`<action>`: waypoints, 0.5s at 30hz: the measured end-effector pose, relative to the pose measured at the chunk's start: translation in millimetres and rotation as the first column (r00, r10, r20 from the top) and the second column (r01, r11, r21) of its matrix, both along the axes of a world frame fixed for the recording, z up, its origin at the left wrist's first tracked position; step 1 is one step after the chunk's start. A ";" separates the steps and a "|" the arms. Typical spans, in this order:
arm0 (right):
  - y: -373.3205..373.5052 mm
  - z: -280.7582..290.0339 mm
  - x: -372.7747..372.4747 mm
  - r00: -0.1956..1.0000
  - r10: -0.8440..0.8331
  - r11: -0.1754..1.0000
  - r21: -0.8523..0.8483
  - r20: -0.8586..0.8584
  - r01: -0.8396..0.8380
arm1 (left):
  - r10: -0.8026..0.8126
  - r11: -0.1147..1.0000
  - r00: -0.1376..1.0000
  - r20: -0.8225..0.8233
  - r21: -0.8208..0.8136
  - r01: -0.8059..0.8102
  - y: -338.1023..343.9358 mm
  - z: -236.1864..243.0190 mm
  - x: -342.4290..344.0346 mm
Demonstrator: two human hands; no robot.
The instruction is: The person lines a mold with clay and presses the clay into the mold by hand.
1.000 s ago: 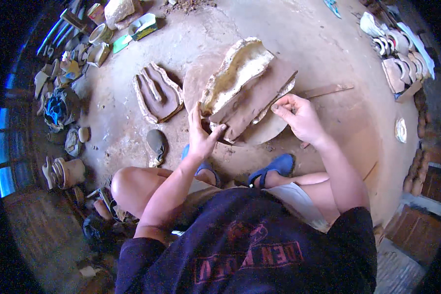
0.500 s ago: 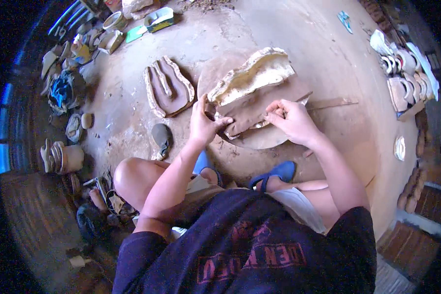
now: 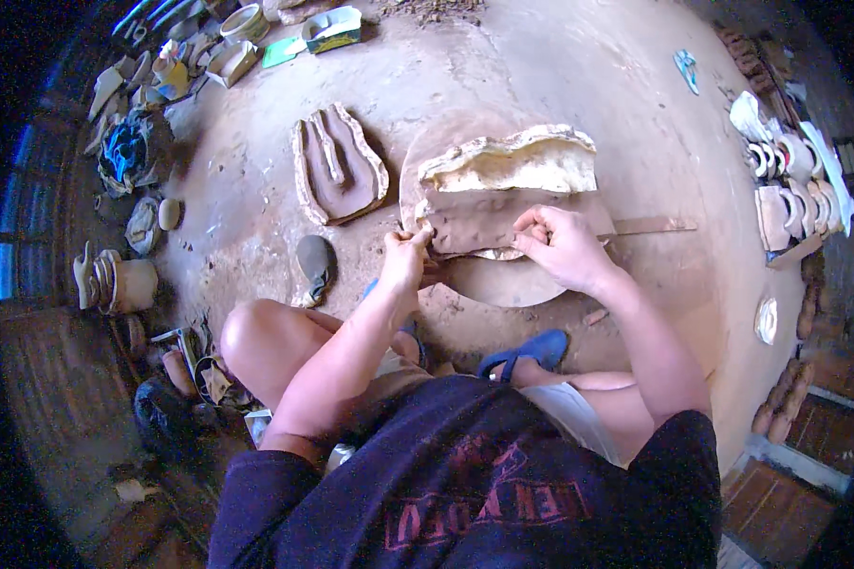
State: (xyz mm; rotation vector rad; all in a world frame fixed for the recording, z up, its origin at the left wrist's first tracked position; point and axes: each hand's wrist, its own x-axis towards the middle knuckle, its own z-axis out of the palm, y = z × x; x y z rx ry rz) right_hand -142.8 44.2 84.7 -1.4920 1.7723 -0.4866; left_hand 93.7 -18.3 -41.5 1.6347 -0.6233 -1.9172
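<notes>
While a dark oval pad [image 3: 314, 257] lies on the floor [image 3: 232, 190], a ridged clay piece [image 3: 342, 173] sits just beyond it. Next, L hand [image 3: 405, 256]: fingers curled, thumb close to them, at the L end of the brown slab [image 3: 467, 223]; can't tell if it's pinching clay. Slab lies along the front of the pale wavy-edged mould [image 3: 508, 166], on the round board [image 3: 503, 284]. R hand [image 3: 566, 248]: part-curled, thumb & index nearly meeting at slab's front edge; grip unclear. Wood strip [image 3: 655, 226] sticks out farther R. Poss. risk: slab edge could tear if pulled too hard, or slip fwd if pushed unevenly. Qty, L to R: 1 pad, 1 ridged piece, 1 slab, 1 mould, 1 board, 1 strip; 2 hands.
</notes>
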 end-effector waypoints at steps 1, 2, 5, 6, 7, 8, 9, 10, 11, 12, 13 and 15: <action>-2.2 -2.2 0.5 1.000 0.003 1.000 -0.009 0.005 -0.003 | 0.002 1.000 1.000 0.000 -0.002 -0.002 -4.3 -3.6 1.2; -6.0 -3.3 2.7 1.000 0.006 1.000 -0.012 0.005 -0.006 | 0.011 1.000 1.000 -0.022 -0.023 -0.011 -8.7 -8.9 2.6; -22.7 -17.5 8.6 0.996 0.087 0.988 -0.132 0.011 -0.084 | 0.000 0.999 0.999 -0.037 -0.048 -0.001 -21.9 -1.0 1.2; -33.1 -29.6 7.6 0.972 0.213 0.937 -0.262 -0.097 -0.231 | -0.021 0.998 0.999 -0.026 -0.054 0.019 -27.1 2.5 0.4; -45.0 -31.3 16.1 0.921 0.325 0.845 -0.371 -0.215 -0.385 | -0.012 0.998 1.000 -0.023 -0.056 0.010 -34.2 -3.9 5.3; -55.1 -30.8 23.0 0.888 0.377 0.866 -0.240 -0.264 -0.439 | -0.045 0.995 0.999 0.012 -0.086 0.046 -43.3 -10.9 11.1; -66.0 -37.1 30.6 0.886 0.381 0.864 -0.240 -0.265 -0.443 | -0.082 0.990 0.996 0.045 -0.113 0.086 -49.1 -18.5 14.1; -77.7 -41.7 32.9 0.835 0.417 0.852 -0.166 -0.360 -0.497 | -0.021 0.988 1.000 0.013 -0.151 0.023 -51.9 -11.3 6.6; -89.7 -45.9 35.1 0.772 0.452 0.838 -0.085 -0.447 -0.539 | -0.024 0.988 1.000 0.004 -0.154 0.025 -52.6 -9.1 -0.6; -102.6 -52.3 37.2 0.756 0.468 0.826 -0.079 -0.457 -0.559 | 0.063 0.980 0.997 -0.050 -0.184 -0.072 -52.0 -11.2 -6.6; -112.8 -35.3 52.2 0.751 0.476 0.820 -0.078 -0.458 -0.567 | 0.160 0.962 0.982 -0.099 -0.206 -0.178 -50.5 -11.6 -8.3; -130.8 -3.0 73.9 0.635 0.561 0.808 0.188 -0.531 -0.558 | 0.144 0.932 0.961 -0.236 -0.293 -0.212 -44.8 -12.7 -11.1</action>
